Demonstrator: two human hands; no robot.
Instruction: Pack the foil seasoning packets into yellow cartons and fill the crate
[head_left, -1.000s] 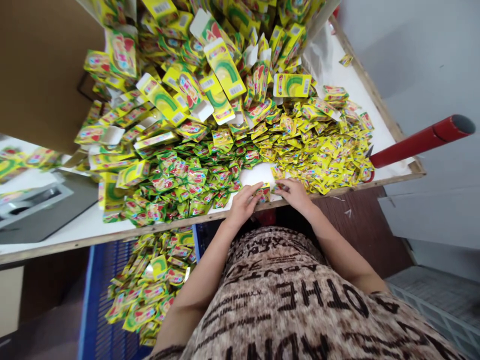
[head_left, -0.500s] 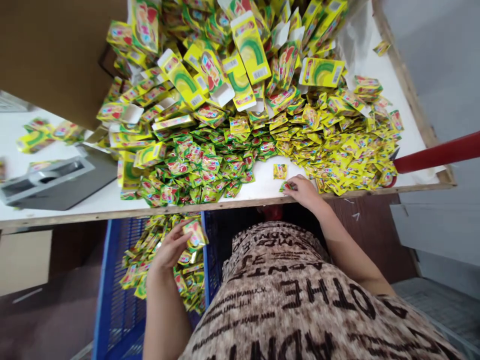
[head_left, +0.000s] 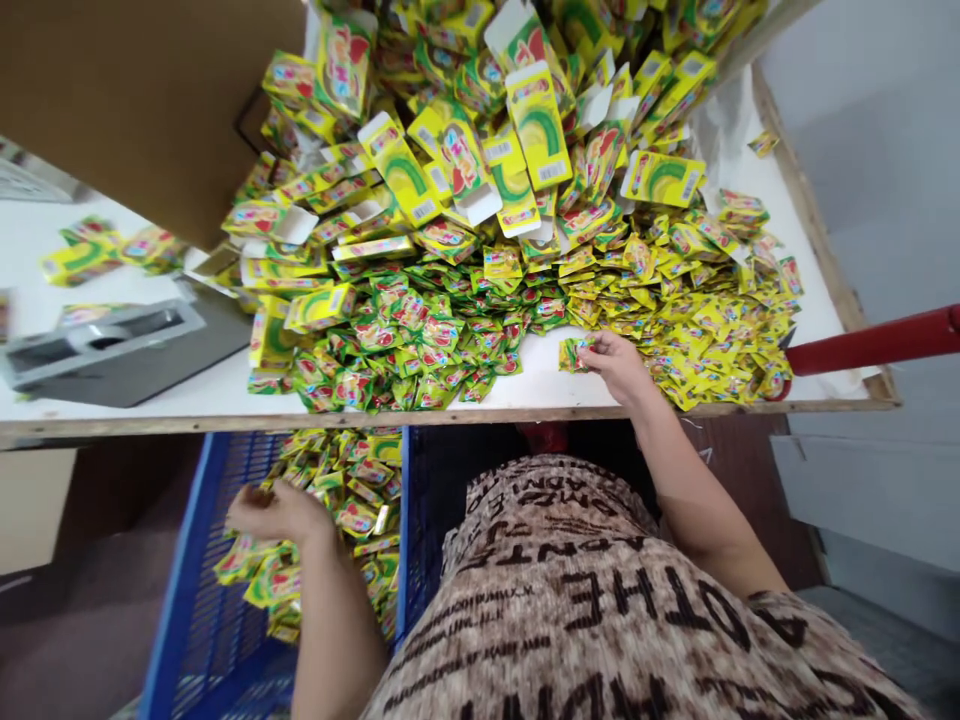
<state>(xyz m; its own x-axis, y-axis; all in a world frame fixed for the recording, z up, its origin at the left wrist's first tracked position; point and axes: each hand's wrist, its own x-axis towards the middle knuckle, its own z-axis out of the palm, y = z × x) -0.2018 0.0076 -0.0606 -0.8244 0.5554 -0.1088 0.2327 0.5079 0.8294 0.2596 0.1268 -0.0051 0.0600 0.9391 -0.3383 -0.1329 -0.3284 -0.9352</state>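
Observation:
My right hand (head_left: 616,368) is at the table's front, thumb and fingers pinched on a small green candy sachet (head_left: 576,354). That sachet overlaps a yellow sachet (head_left: 564,356) lying on the white surface. Over the blue crate (head_left: 169,600) hangs my left hand (head_left: 281,512), its fingers curled and turned down to the left. Whatever it holds, if anything, is hidden. Below it, the crate contains many yellow-green candy boxes (head_left: 360,515). A heap of green sachets (head_left: 420,345) lies left of my right hand, and a heap of yellow sachets (head_left: 705,330) lies right of it.
Open and flattened yellow candy boxes (head_left: 536,125) pile up behind the sachets. A big brown carton (head_left: 150,110) stands at the back left, above a grey tape dispenser (head_left: 127,350). A red bar (head_left: 877,340) juts in from the right. A wooden edge (head_left: 450,418) borders the table.
My left hand has moved left and down over the crate; the candy box it held no longer shows. My right hand has brought the green sachet up onto the loose yellow one.

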